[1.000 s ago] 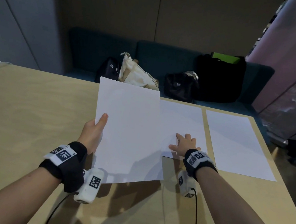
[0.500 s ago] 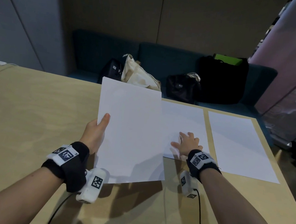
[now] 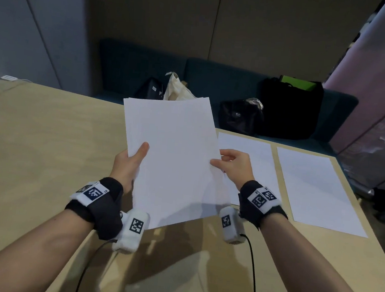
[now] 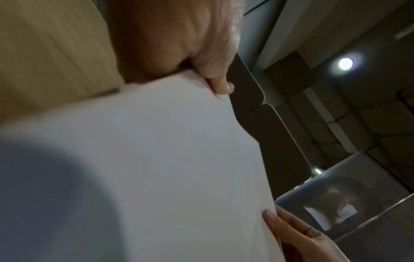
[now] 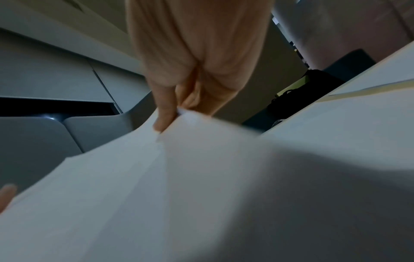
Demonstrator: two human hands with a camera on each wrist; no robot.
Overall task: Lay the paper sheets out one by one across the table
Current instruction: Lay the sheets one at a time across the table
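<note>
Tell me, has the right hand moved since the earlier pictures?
Yes. The right hand left the flat white paper sheet on the wooden table and moved left to pinch the held white paper stack.

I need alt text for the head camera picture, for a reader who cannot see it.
Two hands hold a stack of white paper above a wooden table: the left hand grips its left edge, the right hand pinches its right edge. Two single sheets lie flat side by side to the right.

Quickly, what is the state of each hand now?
Left hand: closed, gripping the left edge of the white paper stack.
Right hand: closed, pinching the stack's right edge.
</note>
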